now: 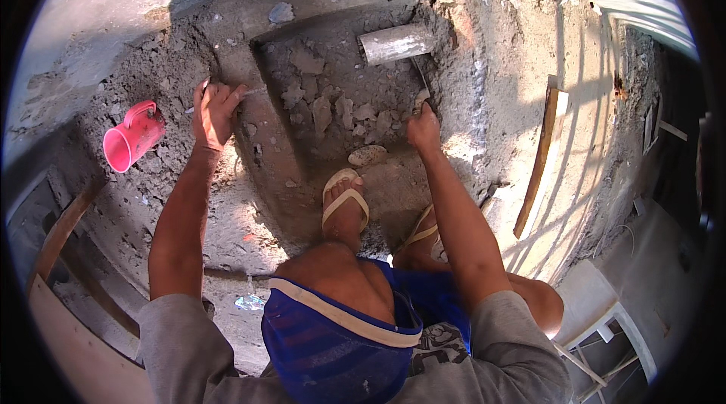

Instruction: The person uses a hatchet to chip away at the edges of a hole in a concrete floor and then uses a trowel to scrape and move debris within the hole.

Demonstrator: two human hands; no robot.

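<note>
My left hand [217,113] is curled at the left rim of a recessed pit [295,154], its fingers closed on a slim object that I cannot make out clearly. My right hand [422,126] grips the handle of a trowel-like metal tool [420,79], whose narrow blade reaches up under the end of a whitish pipe [395,43]. The pipe lies across the pit's back right corner. Broken chunks of mortar [321,113] cover the pit's bottom, and a flat stone [367,154] lies near my sandaled left foot [344,211].
A pink plastic pitcher [128,145] lies tipped on rubble at the left. A wooden strip [538,166] lies along the sunlit right ledge. Curved wooden pieces [68,222] are at the lower left, and a white frame [624,340] is at the lower right. My feet stand at the pit's near side.
</note>
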